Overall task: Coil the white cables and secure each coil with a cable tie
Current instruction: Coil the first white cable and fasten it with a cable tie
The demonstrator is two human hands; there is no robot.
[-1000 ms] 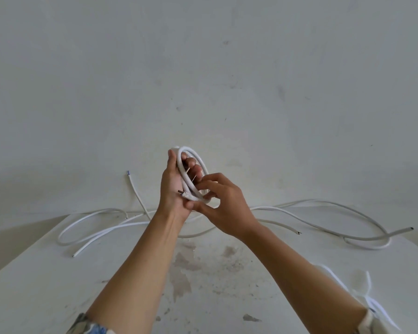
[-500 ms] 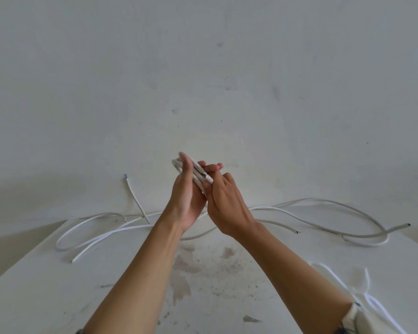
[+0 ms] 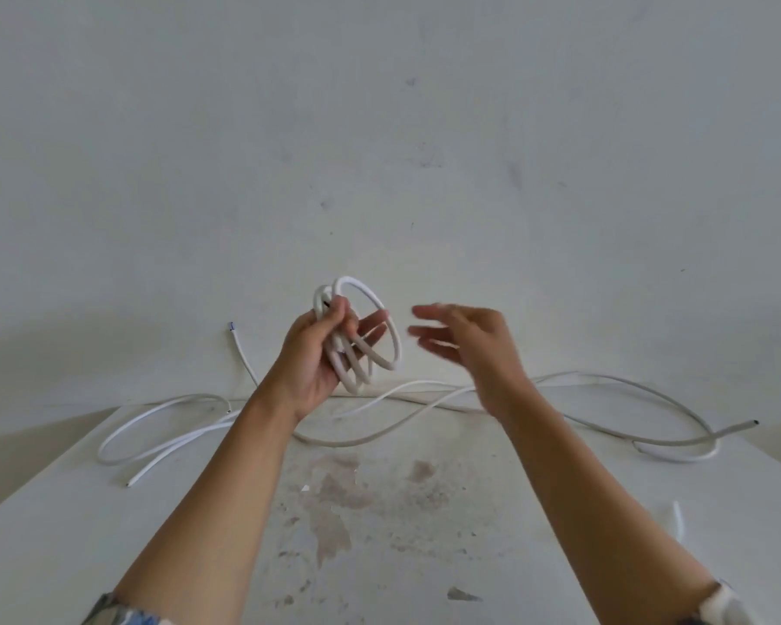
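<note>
The right hand (image 3: 474, 349) has let go, now spread empty at 3 o'clock of the white round-sheathed cable coil (image 3: 355, 280), which has sprung looser in the gripping left hand (image 3: 312, 358).

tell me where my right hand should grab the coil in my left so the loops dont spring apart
Pinch across the fanned strands at the bottom of the coil, below the left hand, bringing the right hand in from the right. The left hand holds only the upper left, and the loops splay apart lower right, so gripping there should gather them.
</note>
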